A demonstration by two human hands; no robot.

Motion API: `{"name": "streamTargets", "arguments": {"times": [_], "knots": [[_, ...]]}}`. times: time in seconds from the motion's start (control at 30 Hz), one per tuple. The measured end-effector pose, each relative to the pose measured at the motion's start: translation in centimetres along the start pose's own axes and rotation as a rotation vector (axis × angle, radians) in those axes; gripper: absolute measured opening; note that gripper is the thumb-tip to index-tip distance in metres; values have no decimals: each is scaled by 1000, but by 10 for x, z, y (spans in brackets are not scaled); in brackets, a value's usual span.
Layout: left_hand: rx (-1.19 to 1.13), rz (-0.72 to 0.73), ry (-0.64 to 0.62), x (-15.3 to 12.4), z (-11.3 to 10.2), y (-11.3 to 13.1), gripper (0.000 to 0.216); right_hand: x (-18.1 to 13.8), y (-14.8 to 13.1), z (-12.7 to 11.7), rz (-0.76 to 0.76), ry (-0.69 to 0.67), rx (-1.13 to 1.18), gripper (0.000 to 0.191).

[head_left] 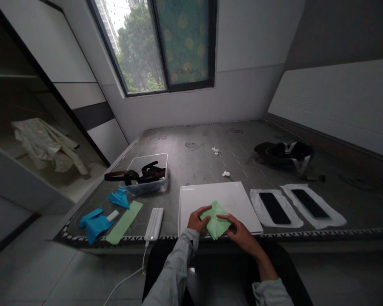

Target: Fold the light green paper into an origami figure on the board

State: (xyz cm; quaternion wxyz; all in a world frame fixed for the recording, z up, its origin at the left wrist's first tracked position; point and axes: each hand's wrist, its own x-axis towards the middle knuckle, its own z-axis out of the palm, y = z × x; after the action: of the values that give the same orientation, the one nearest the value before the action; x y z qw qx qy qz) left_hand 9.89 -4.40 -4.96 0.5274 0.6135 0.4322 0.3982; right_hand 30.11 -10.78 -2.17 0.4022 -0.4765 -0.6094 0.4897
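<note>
Gray sleeves (175, 265); L hand (197, 220), R hand (241, 233) pinch folded paper (217, 222): lt grn, diamond-ish.

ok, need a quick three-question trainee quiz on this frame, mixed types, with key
1. Multiple choice: what are the left hand and right hand both holding?
A. a piece of blue paper
B. the green folded paper
C. the dark cap

2. True or false: in the picture, the rectangular white device lies to the left of the flat white box.

3. Count: how many dark rectangular slabs lie on white sheets to the right of the flat white box?

Key: 1. B; 2. True; 3. Two, each on its own sheet.
</note>
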Motion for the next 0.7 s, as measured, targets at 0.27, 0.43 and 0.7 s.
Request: {"name": "streamTargets", "arguments": {"times": [0.27,0.43,0.7], "knots": [[-121,-49,11,-2,0,7,52,2,-5,-5,65,90,-35,34],[-132,-118,-27,-1,1,1,63,3,-9,-5,60,110,-10,30],[-102,-55,-23,-1,0,3,53,1,-9,-6,125,94,-83,42]]}}
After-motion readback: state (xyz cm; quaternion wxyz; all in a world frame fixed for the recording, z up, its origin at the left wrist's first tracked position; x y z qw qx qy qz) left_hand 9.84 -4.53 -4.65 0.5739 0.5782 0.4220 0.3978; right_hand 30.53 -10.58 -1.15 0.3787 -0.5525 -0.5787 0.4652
